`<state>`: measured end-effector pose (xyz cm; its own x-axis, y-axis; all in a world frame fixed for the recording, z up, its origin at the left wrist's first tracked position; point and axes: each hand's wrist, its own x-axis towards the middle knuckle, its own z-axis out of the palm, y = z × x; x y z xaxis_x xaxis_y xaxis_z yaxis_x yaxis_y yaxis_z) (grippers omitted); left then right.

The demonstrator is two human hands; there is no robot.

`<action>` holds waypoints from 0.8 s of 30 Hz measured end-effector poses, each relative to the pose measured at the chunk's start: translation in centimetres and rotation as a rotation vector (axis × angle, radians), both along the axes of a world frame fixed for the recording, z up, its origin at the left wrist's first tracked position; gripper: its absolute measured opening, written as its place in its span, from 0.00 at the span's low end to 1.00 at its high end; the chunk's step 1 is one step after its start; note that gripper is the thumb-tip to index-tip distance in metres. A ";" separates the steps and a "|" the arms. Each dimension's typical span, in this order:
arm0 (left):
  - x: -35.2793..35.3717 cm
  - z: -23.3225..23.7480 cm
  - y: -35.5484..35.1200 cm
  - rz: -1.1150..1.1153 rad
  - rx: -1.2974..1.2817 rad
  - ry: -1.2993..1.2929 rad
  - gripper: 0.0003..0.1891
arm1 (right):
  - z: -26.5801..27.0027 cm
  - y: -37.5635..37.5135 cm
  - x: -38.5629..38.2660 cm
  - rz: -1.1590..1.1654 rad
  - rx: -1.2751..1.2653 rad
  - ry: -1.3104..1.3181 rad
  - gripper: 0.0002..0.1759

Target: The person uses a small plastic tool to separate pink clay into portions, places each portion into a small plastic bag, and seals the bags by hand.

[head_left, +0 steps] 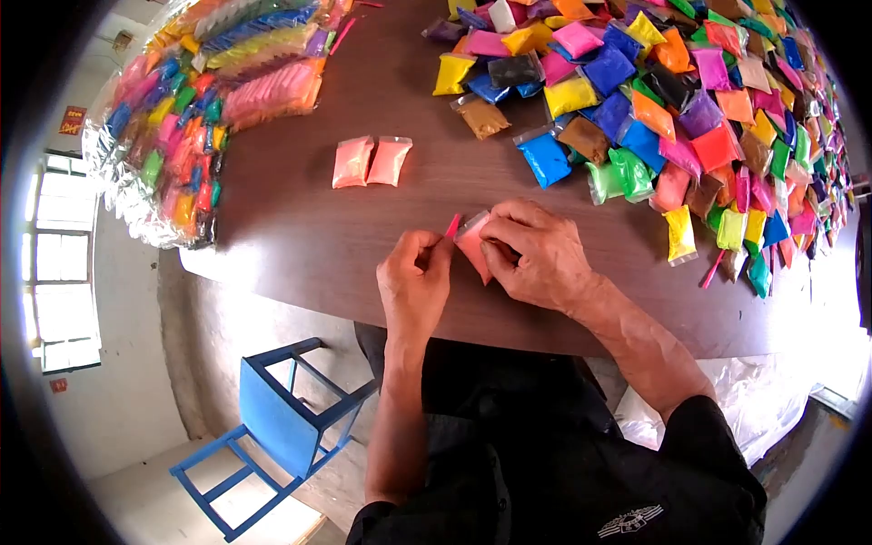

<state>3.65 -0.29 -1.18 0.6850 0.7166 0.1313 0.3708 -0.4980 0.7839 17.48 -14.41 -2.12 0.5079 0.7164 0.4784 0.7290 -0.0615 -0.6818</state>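
Observation:
Near the table's front edge, my left hand (pixel 416 277) is closed, pinching a small bright pink strip (pixel 452 225) that points up from its fingertips. My right hand (pixel 538 250) is closed on a salmon-pink packet (pixel 472 243), holding it by its right side. The packet is tilted, its clear top edge beside the strip. Farther back to the left, two salmon-pink packets, a left one (pixel 351 163) and a right one (pixel 390 161), lie side by side.
A heap of coloured packets (pixel 607 71) covers the right and back of the brown table (pixel 309 213). At the left is a clear plastic bag (pixel 168 136) of packets. Another pink strip (pixel 712 270) lies at the right. A blue chair (pixel 280 418) stands on the floor.

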 end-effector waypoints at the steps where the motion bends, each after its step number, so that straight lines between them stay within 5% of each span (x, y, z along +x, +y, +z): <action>1: -0.1 0.0 -0.1 -0.009 -0.016 -0.018 0.03 | 0.1 0.0 -0.1 -0.007 -0.022 0.026 0.09; 9: -1.3 -0.2 -2.1 -0.073 -0.002 -0.067 0.04 | -0.3 0.3 -0.1 -0.023 0.004 -0.007 0.08; 11: -1.2 -0.6 -1.4 -0.015 0.215 0.054 0.04 | -0.4 0.3 -0.2 -0.030 0.025 -0.019 0.08; 24: -1.6 -0.5 -2.3 -0.038 0.142 -0.020 0.03 | -0.2 0.4 0.0 0.019 0.027 -0.024 0.06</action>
